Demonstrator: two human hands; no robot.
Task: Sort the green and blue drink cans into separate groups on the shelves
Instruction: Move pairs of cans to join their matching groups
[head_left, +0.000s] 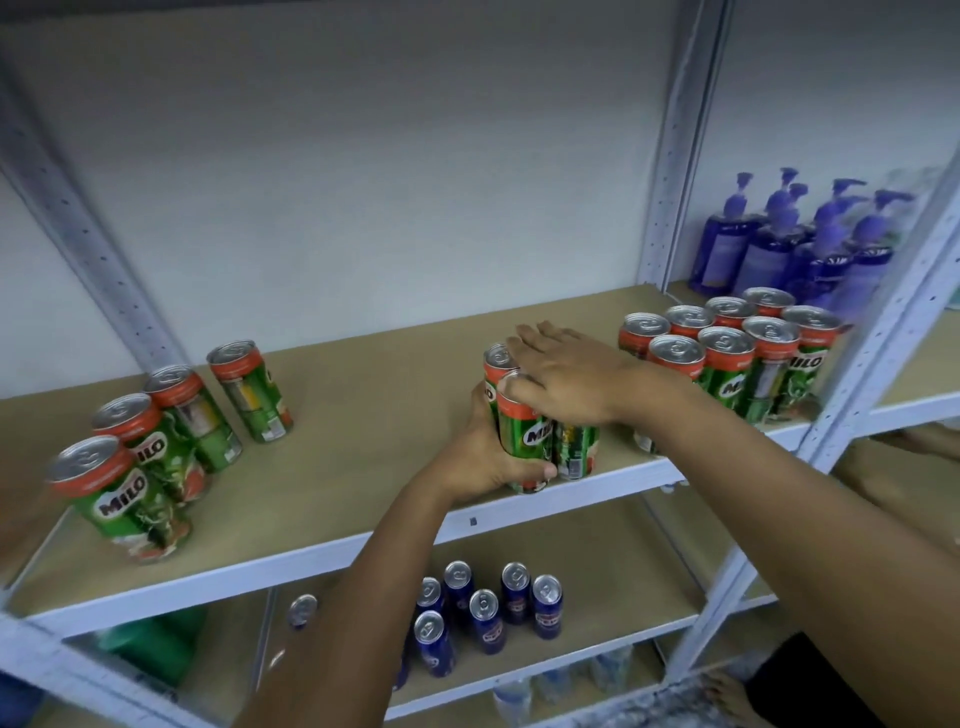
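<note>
On the upper shelf (363, 405), a small cluster of green Milo cans (524, 431) stands near the front edge at the middle. My left hand (488, 457) grips the cluster's left side, thumb across the front can's base. My right hand (566, 374) lies over the can tops with fingers stretched out. Several green cans (727, 353) stand grouped at the shelf's right end. Several more green cans (156, 441) stand spread along the left end. Blue cans (488, 618) stand grouped on the lower shelf, one more blue can (303, 610) apart to the left.
Purple pump bottles (800, 244) stand behind the right group of green cans. White metal uprights (675, 156) frame the shelf bays. A green object (156, 649) sits on the lower left. Clear bottles (566, 680) show on the shelf below the blue cans.
</note>
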